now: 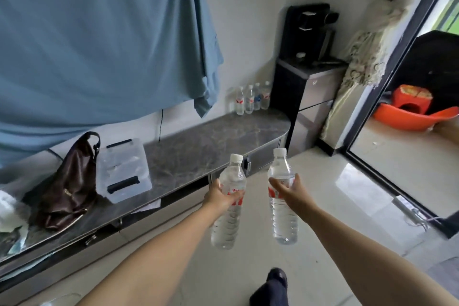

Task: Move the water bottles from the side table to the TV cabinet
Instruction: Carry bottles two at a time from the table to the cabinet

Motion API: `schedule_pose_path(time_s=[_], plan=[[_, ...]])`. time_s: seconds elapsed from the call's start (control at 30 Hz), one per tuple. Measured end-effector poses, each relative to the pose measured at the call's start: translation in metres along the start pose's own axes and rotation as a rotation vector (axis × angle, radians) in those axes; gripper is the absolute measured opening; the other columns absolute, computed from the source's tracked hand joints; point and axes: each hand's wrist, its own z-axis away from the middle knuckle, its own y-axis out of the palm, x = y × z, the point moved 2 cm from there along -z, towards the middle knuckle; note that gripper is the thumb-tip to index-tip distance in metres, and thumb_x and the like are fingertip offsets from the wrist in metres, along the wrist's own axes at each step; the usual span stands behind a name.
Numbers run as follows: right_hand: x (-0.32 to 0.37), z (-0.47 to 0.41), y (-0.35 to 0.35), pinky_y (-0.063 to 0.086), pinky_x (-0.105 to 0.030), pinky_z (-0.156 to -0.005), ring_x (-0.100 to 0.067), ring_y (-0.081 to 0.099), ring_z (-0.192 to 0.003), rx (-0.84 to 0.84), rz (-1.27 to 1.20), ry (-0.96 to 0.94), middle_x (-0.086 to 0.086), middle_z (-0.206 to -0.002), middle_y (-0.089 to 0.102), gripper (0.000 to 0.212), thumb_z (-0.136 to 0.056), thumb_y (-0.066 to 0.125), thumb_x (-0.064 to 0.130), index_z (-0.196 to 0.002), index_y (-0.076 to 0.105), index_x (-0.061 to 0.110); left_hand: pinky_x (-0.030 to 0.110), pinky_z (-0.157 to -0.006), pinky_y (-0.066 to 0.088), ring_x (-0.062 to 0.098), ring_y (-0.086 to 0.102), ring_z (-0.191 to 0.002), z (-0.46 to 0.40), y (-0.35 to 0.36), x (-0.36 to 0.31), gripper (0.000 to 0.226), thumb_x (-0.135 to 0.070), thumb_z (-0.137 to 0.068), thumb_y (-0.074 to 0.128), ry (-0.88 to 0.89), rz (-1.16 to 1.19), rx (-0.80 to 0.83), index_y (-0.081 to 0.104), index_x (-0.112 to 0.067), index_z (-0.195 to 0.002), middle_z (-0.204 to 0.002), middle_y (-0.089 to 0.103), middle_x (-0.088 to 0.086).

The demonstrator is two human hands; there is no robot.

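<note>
Both arms reach forward over the floor: the left hand (pixel 219 197) grips one water bottle (pixel 229 202) round its label, and the right hand (pixel 288 190) grips a second bottle (pixel 283 196) likewise, both upright, caps at twelve o'clock. Beyond them, at ten o'clock, the TV cabinet (pixel 198 146) holds one brown bag (pixel 69 186) and one clear box (pixel 123 169). At its far end, at one o'clock, stand four bottles (pixel 252 98) in a row against the wall.

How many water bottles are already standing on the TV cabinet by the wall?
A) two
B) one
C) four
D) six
C: four bottles stand in a row at the far end of the cabinet, against the wall.
</note>
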Motion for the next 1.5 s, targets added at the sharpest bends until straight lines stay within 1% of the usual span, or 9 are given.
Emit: schedule_pose_path(time_s=[0.2, 0.33, 0.43, 0.6, 0.83, 1.07, 1.13, 1.4, 1.5], plan=[[0.013, -0.131, -0.047, 0.054, -0.05, -0.092, -0.028, 0.067, -0.098, -0.016, 0.036, -0.003, -0.01, -0.11, 0.066, 0.058, -0.076, 0.076, 0.046, -0.115, 0.044, 0.017, 0.036, -0.092, 0.05, 0.021, 0.062, -0.102, -0.11, 0.045, -0.062, 0.055, -0.038, -0.069, 0.081, -0.026, 0.059, -0.026, 0.05, -0.017, -0.11, -0.11, 0.064, 0.002], [0.026, -0.217, -0.085, 0.055, -0.038, -0.08, -0.023, 0.067, -0.09, -0.06, 0.111, 0.015, -0.004, -0.101, 0.067, 0.057, -0.072, 0.076, 0.053, -0.107, 0.045, 0.019, 0.029, -0.081, 0.045, 0.021, 0.06, -0.097, -0.176, 0.074, -0.115, 0.051, -0.033, -0.071, 0.081, -0.035, 0.099, -0.047, 0.049, -0.016, -0.107, -0.108, 0.061, 0.003], [0.036, -0.27, -0.102, 0.05, -0.033, -0.074, -0.021, 0.065, -0.086, -0.094, 0.137, 0.019, -0.002, -0.099, 0.065, 0.059, -0.071, 0.076, 0.054, -0.106, 0.045, 0.019, 0.04, -0.092, 0.05, 0.026, 0.062, -0.102, -0.218, 0.089, -0.147, 0.054, -0.025, -0.073, 0.081, -0.023, 0.14, -0.021, 0.052, -0.009, -0.116, -0.11, 0.064, 0.009], [0.051, -0.365, -0.103, 0.04, -0.022, -0.055, -0.007, 0.058, -0.072, -0.1, 0.189, 0.035, 0.002, -0.096, 0.063, 0.059, -0.07, 0.074, 0.058, -0.105, 0.043, 0.022, 0.036, -0.094, 0.048, 0.024, 0.059, -0.108, -0.307, 0.107, -0.185, 0.06, -0.023, -0.075, 0.079, -0.074, 0.189, 0.009, 0.046, -0.011, -0.124, -0.117, 0.06, 0.008], [0.076, -0.507, -0.089, 0.05, -0.033, -0.073, -0.021, 0.064, -0.087, -0.116, 0.188, 0.1, 0.0, -0.102, 0.063, 0.062, -0.071, 0.074, 0.056, -0.111, 0.042, 0.022, 0.033, -0.091, 0.047, 0.023, 0.058, -0.109, -0.461, 0.117, -0.228, 0.067, -0.029, -0.073, 0.08, -0.11, 0.117, 0.065, 0.045, -0.014, -0.128, -0.121, 0.06, 0.008], [0.09, -0.61, -0.088, 0.046, -0.028, -0.059, -0.022, 0.058, -0.09, -0.167, 0.203, 0.223, -0.001, -0.107, 0.059, 0.072, -0.069, 0.079, 0.049, -0.123, 0.042, 0.018, 0.046, -0.095, 0.051, 0.028, 0.062, -0.104, -0.572, 0.128, -0.263, 0.07, -0.031, -0.07, 0.081, -0.139, 0.083, 0.059, 0.044, -0.013, -0.127, -0.115, 0.063, 0.012], [0.089, -0.63, -0.086, 0.048, -0.029, -0.068, -0.022, 0.057, -0.093, -0.157, 0.213, 0.222, 0.0, -0.107, 0.058, 0.073, -0.069, 0.08, 0.045, -0.125, 0.042, 0.018, 0.046, -0.094, 0.051, 0.028, 0.062, -0.102, -0.591, 0.134, -0.267, 0.071, -0.036, -0.068, 0.081, -0.156, 0.074, 0.029, 0.045, -0.015, -0.125, -0.113, 0.063, 0.009], [0.08, -0.757, -0.101, 0.055, -0.035, -0.076, -0.023, 0.067, -0.088, -0.084, 0.245, 0.288, -0.003, -0.098, 0.07, 0.06, -0.062, 0.07, 0.046, -0.113, 0.057, 0.017, 0.033, -0.072, 0.052, 0.005, 0.062, -0.072, -0.689, 0.182, -0.278, 0.043, -0.048, -0.055, 0.078, -0.239, 0.05, -0.06, 0.055, -0.036, -0.089, -0.08, 0.066, -0.011], [0.069, -0.821, -0.109, 0.052, -0.034, -0.076, -0.023, 0.065, -0.088, -0.061, 0.26, 0.296, -0.001, -0.097, 0.067, 0.058, -0.064, 0.075, 0.044, -0.11, 0.053, 0.016, 0.034, -0.077, 0.054, 0.014, 0.068, -0.084, -0.744, 0.213, -0.286, 0.041, -0.032, -0.059, 0.08, -0.286, 0.099, -0.09, 0.063, -0.03, -0.097, -0.09, 0.071, -0.005]])
